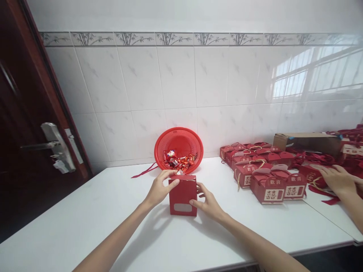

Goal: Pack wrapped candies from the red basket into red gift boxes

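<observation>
A tall red box with a pale oval window near its bottom stands upright on the white table, in front of a red basket. My left hand holds the box's top left edge, thumb on the near face and fingers behind. At the right side, my right hand grips the box, its thumb on the near face and its fingers curled round the edge. The red basket leans tilted against the wall, with wrapped candies inside. What the box contains is hidden.
Several red boxes stand in rows on the right of the white table. Another person's hands touch a red box at the far right, before a cardboard box. A dark ribbon lies left of the basket.
</observation>
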### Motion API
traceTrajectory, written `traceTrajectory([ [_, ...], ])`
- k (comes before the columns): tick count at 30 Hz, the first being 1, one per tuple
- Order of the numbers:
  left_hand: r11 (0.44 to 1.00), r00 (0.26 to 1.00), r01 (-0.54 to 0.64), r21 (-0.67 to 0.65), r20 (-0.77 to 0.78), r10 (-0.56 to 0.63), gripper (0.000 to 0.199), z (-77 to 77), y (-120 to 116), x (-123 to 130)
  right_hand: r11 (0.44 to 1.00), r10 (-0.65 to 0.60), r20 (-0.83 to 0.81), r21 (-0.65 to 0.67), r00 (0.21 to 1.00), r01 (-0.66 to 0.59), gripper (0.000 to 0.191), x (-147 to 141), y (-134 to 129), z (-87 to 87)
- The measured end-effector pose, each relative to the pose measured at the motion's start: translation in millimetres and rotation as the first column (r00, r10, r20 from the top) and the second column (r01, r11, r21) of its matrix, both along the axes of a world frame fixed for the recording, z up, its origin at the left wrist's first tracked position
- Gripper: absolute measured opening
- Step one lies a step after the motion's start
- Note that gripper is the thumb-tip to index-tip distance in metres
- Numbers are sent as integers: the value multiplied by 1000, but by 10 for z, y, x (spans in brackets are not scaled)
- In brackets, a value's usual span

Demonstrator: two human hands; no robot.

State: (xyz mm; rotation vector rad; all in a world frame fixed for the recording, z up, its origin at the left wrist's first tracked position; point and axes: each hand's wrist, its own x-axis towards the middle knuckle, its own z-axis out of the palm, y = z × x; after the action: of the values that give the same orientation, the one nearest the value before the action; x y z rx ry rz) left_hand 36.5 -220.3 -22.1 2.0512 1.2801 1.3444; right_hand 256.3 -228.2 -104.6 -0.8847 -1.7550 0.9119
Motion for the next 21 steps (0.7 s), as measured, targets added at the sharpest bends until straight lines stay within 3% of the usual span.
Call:
traceTrajectory([
  [5, 967, 989, 58, -247, 144, -23, 42, 100, 4, -7, 997, 74, -13, -6, 997, -74, 55, -42, -77, -4],
  [9, 818, 981, 102, -566, 193, 11, 35, 186, 4, -23, 989, 150, -23, -5, 988, -150, 52, -77, -162, -27],
  [11, 738, 979, 146, -659, 206, -10, 27, 226, 9, -40, 984, 176, -24, -20, 984, -177, 51, -97, -190, -52],
  [14, 704, 958, 241, -668, 279, -63, 25, 289, -2, -86, 970, 237, -52, -41, 970, -240, 57, -108, -220, -84],
  [18, 690, 906, 402, -602, 374, -201, 48, 312, -40, -200, 937, 337, -136, -48, 932, -346, 71, -91, -256, -88],
  [21, 713, 915, 383, -587, 346, -207, 57, 196, 25, -313, 930, 350, -164, -56, 922, -363, 75, -77, -270, -90],
])
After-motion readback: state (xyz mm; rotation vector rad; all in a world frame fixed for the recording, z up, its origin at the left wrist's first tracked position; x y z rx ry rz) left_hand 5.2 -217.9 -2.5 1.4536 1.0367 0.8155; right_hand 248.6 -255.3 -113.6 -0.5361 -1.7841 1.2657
